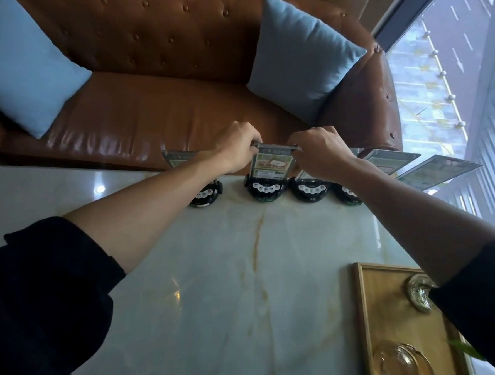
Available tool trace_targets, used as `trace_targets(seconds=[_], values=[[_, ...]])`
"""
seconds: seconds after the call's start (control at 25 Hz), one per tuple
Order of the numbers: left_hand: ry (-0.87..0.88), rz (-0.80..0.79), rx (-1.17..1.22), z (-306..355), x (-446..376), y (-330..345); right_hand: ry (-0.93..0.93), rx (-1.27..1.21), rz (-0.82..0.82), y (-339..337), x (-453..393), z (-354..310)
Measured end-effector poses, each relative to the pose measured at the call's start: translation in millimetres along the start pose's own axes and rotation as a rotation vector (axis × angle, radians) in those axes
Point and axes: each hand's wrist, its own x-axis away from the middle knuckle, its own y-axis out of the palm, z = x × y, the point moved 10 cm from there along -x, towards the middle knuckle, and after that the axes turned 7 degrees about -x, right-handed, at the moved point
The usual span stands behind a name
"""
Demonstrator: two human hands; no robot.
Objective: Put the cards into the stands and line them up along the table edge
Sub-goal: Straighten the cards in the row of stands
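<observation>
Several black round stands line the far edge of the pale marble table [246,274]. In the middle stand [265,189] a green-and-white card [271,165] stands upright. My left hand [238,148] pinches its top left corner and my right hand [319,151] pinches its top right corner. To the left is another stand [204,194] with a card [178,159] partly hidden by my left forearm. A stand [310,188] sits right of the middle one, and further right two cards [389,158] [439,169] lean outward, their stands mostly hidden by my right arm.
A brown leather sofa [163,111] with two light blue cushions [15,65] [304,53] stands just beyond the table edge. A wooden tray [375,310] with glass cups [419,291] sits at the near right. A window is at the right.
</observation>
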Motion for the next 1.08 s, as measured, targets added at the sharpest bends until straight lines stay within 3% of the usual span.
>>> trace_targets(seconds=[0.68,1.08], values=[[0.011,-0.021,0.017,3,3,-1,-0.048,-0.011,0.053,7,-1,4],[0.009,-0.021,0.031,3,2,2,0.014,-0.041,0.056,3,4,6]])
